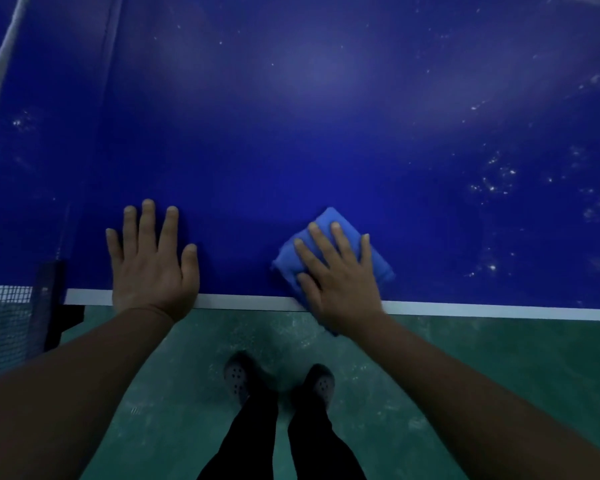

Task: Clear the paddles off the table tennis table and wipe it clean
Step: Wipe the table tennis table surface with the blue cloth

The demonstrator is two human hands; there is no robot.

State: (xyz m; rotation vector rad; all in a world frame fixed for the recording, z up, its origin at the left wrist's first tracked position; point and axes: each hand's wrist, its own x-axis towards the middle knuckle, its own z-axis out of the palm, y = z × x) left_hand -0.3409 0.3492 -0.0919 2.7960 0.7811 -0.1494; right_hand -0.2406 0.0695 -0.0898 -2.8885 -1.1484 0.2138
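Note:
The dark blue table tennis table (326, 133) fills the upper view, its white side line running along the near edge. My right hand (336, 275) presses flat, fingers straight, on a folded blue cloth (378, 261) lying on the table just inside that edge. My left hand (149, 258) rests flat on the bare table surface to the left, fingers spread, holding nothing. No paddles are in view.
The net (0, 317) and its dark clamp post (51, 306) stand at the left end of the edge. White specks dot the table's right side (496, 181). Below the edge lies green floor (465, 368) with my two feet in dark clogs.

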